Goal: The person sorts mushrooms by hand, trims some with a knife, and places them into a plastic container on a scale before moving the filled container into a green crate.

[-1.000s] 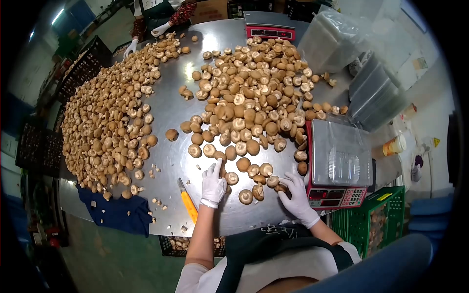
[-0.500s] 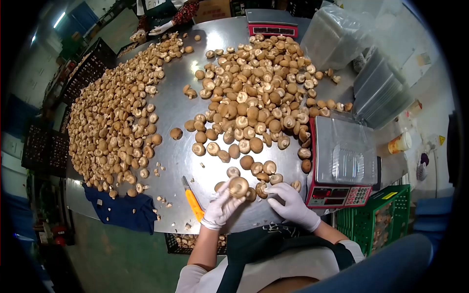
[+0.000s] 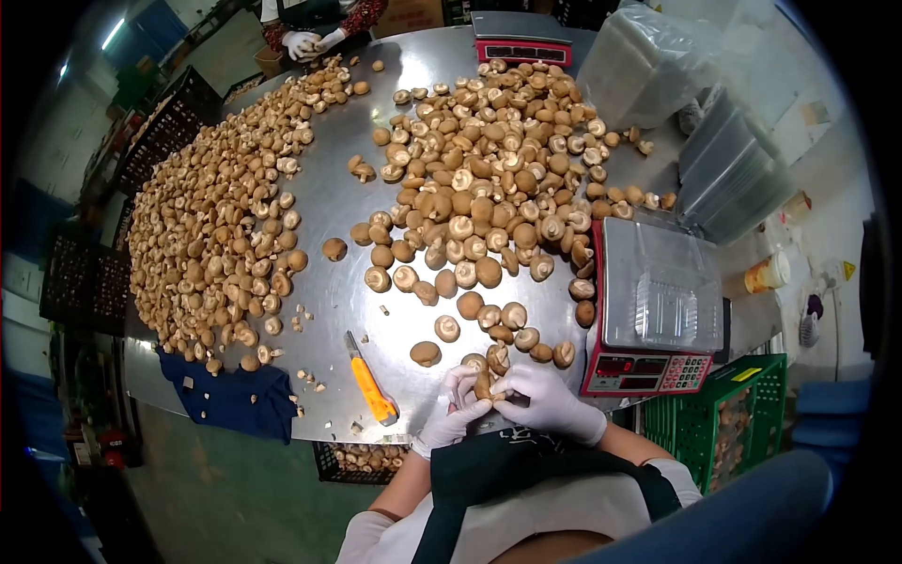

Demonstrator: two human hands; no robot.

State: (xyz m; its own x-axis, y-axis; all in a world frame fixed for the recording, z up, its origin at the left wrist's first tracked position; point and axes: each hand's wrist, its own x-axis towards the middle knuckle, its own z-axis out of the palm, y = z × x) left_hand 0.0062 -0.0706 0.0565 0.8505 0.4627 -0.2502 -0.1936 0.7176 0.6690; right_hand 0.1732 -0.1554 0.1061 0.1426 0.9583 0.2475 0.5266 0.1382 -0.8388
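Observation:
Close to the table's front edge, my gloved left hand (image 3: 451, 410) is closed round a brown shiitake mushroom (image 3: 483, 384), its cap turned sideways. My gloved right hand (image 3: 547, 400) meets it from the other side, thumb and fingertips pinched at the mushroom's stem. Partly covered by my fingers, the stem hardly shows. Just beyond my hands are several loose mushrooms (image 3: 514, 315), and one lone cap (image 3: 426, 353) lies to the left. An orange utility knife (image 3: 372, 383) rests on the metal table left of my left hand, blade pointing away.
Large mushroom heaps cover the table's left side (image 3: 221, 226) and middle (image 3: 489, 160). At right stands a red scale (image 3: 648, 367) bearing a clear plastic tray (image 3: 669, 305), with stacked trays (image 3: 733, 164) behind. A blue cloth (image 3: 230, 395) hangs over the front edge. Across the table, another person's gloved hands (image 3: 315, 43) are at work.
My left hand has lowered the mushroom towards me and turned it on its side. My right hand has moved left and now grips its stem. The other person's hands have come together.

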